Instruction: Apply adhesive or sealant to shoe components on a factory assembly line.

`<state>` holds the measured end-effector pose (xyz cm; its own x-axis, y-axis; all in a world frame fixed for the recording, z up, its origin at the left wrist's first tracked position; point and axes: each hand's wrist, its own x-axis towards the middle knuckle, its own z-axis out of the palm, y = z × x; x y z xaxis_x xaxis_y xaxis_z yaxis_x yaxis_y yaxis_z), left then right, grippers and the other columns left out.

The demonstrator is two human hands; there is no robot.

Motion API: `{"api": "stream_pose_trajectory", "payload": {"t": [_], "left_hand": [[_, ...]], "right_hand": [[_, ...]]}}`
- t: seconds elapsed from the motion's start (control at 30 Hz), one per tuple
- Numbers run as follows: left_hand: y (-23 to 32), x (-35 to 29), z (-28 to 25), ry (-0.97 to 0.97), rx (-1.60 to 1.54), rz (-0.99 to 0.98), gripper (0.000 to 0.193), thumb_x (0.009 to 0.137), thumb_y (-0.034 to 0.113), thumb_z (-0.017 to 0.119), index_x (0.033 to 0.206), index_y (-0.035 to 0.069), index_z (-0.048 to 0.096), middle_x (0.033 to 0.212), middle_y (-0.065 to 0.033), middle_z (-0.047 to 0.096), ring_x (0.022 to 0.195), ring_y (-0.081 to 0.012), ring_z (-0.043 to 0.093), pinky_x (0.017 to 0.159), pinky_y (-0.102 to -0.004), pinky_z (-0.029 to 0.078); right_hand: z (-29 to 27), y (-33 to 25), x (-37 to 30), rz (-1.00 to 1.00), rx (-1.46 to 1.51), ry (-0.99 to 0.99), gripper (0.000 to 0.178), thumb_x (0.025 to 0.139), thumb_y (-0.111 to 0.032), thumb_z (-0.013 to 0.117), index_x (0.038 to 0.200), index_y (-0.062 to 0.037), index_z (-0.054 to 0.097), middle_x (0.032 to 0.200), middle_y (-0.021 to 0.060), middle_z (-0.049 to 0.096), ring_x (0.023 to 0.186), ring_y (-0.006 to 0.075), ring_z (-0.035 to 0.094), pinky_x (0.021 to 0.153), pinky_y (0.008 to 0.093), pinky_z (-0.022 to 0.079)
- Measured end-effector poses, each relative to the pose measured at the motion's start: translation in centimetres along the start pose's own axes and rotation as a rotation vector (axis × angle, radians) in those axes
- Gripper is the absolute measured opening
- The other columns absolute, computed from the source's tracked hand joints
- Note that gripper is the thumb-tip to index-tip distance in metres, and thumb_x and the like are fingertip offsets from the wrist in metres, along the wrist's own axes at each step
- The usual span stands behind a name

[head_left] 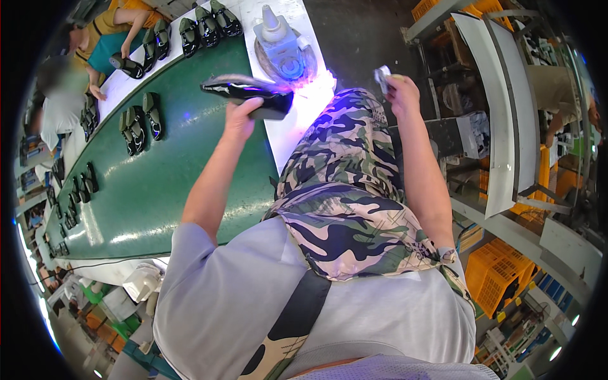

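Observation:
My left hand (241, 118) grips a glossy black shoe (269, 98) by its underside, raised over the white edge of the bench (273, 140). The shoe's toe points toward a blue-grey machine (282, 47) with a cone-shaped top. Beside that machine a bright violet-white glow washes out the bench. Off to the right, my right hand (403, 95) is closed on a small whitish object (382, 77), whose kind I cannot make out. It is held in the air past my camouflage apron (345, 190).
A green conveyor belt (190, 164) carries several black shoes (133, 130). More shoes (208, 28) line its far white rim. At the far left a person (117, 31) reaches to a shoe. On the right are a metal-framed white panel (494, 114) and an orange crate (497, 275).

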<state>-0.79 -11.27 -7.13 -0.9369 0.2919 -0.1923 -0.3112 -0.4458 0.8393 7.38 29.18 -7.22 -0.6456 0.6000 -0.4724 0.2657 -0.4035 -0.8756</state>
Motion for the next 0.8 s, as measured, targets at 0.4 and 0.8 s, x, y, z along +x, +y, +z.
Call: {"api": "stream_pose_trajectory", "payload": {"t": [0.4,0.8], "left_hand": [[4.5,-0.5,10.5,-0.511,0.985,0.798,0.055,0.07,0.003,0.081,0.12,-0.004,0.059,0.115,-0.0189,0.066,0.105,-0.0309,0.067,0.095,-0.0388,0.053],[4.8,-1.1,10.6,-0.494,0.898,0.722,0.057,0.069,0.004,0.082,0.12,-0.005,0.059,0.112,-0.0191,0.068,0.104,-0.0311,0.068,0.092,-0.0385,0.054]], "right_hand": [[10.2,-6.8,-9.6,-0.375,-0.158,-0.409,0.018,0.076,-0.005,0.078,0.086,-0.004,0.062,0.079,-0.0002,0.061,0.071,0.0079,0.055,0.066,0.0239,0.047],[11.1,-6.0,-12.5,-0.192,0.085,-0.467,0.02,0.073,-0.001,0.078,0.083,-0.0002,0.06,0.074,0.0044,0.062,0.063,0.0126,0.059,0.056,0.0274,0.048]]}}
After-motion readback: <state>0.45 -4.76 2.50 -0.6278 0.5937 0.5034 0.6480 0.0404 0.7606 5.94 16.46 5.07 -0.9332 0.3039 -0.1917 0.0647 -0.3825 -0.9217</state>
